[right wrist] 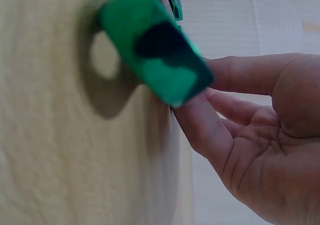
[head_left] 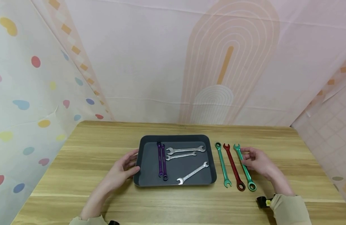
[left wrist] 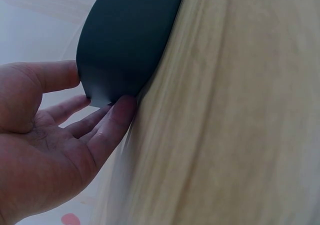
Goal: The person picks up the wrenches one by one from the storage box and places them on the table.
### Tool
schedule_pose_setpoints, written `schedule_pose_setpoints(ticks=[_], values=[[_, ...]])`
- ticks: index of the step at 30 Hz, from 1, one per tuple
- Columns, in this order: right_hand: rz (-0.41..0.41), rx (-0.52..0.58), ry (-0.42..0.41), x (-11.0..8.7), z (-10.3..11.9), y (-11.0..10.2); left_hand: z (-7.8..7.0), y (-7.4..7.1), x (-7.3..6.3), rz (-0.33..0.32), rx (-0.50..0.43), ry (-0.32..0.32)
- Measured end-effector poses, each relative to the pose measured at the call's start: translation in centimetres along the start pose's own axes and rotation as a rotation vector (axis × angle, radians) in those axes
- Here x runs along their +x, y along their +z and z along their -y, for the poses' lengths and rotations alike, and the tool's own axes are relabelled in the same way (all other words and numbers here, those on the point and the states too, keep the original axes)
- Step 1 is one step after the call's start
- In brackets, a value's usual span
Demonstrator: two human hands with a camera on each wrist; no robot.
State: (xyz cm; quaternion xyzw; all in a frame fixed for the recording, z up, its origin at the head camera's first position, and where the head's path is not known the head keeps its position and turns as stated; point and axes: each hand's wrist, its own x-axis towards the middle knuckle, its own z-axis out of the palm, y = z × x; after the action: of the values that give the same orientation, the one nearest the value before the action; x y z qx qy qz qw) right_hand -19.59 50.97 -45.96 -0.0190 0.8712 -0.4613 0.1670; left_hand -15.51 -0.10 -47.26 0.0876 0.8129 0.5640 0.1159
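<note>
A dark grey tray [head_left: 173,181] lies on the table, holding two purple wrenches [head_left: 160,159] side by side and three silver wrenches [head_left: 193,173]. My left hand [head_left: 120,170] grips the tray's left edge. In the left wrist view, the thumb touches the tray wall [left wrist: 125,40] and the fingers reach its lower edge. Right of the tray, a green wrench [head_left: 223,165], a red wrench [head_left: 234,167] and another green wrench [head_left: 245,168] lie in a row. My right hand [head_left: 255,161] pinches the rightmost green wrench; its ring end [right wrist: 155,50] looms in the right wrist view.
The wooden table [head_left: 173,206] extends around the tray, its back edge against a patterned cloth [head_left: 150,78]. Cloth with coloured spots [head_left: 26,125] hangs at the left, and a tiled-pattern cloth [head_left: 330,125] at the right.
</note>
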Motion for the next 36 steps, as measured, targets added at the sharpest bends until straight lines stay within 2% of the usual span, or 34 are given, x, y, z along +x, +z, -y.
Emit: schedule_pose_setpoints(ticks=[20,36], values=[[-0.026,-0.090,0.031,-0.05,0.40,0.23,-0.05,0.02,0.08,-0.008,-0.023,-0.015],[-0.063,-0.160,0.003,-0.16,0.86,0.77,0.03,0.07,0.08,-0.020,-0.022,-0.014]])
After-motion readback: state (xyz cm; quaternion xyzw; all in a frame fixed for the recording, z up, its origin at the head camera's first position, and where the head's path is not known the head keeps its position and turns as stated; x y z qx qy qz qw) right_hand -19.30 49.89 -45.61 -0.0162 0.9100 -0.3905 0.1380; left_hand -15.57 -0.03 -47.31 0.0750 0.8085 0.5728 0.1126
